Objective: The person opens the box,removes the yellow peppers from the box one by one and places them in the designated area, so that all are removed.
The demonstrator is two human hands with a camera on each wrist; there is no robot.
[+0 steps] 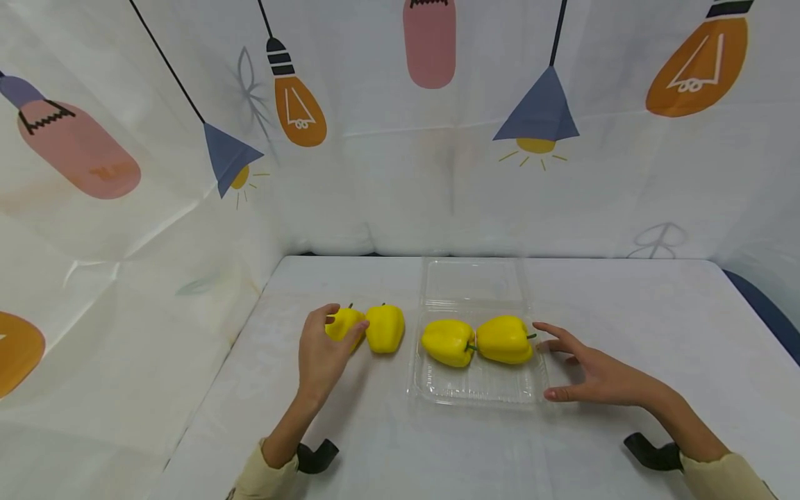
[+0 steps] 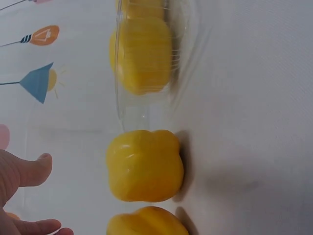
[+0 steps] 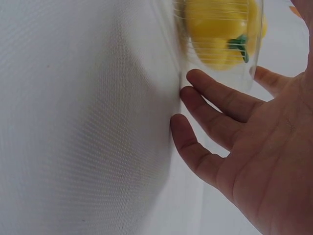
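Two yellow bell peppers stand on the table left of a clear plastic clamshell box (image 1: 481,392): an outer pepper (image 1: 342,325) and an inner pepper (image 1: 385,329). Over the outer one hovers my left hand (image 1: 325,354), thumb and fingers spread; the left wrist view shows a gap between the thumb and both peppers. Inside the box's base lie two more, a left pepper (image 1: 447,342) and a right pepper (image 1: 503,339), their green stems pointing right. My right hand (image 1: 594,371) is at the box's right side with fingers spread, holding nothing; whether its fingertips touch the wall is unclear.
The box's lid (image 1: 473,279) lies folded back toward the far edge of the white-covered table (image 1: 650,305). Behind and on the left hangs a white curtain (image 1: 387,180) printed with lamps and bulbs. A black strap piece (image 1: 653,453) sticks out at the right wrist.
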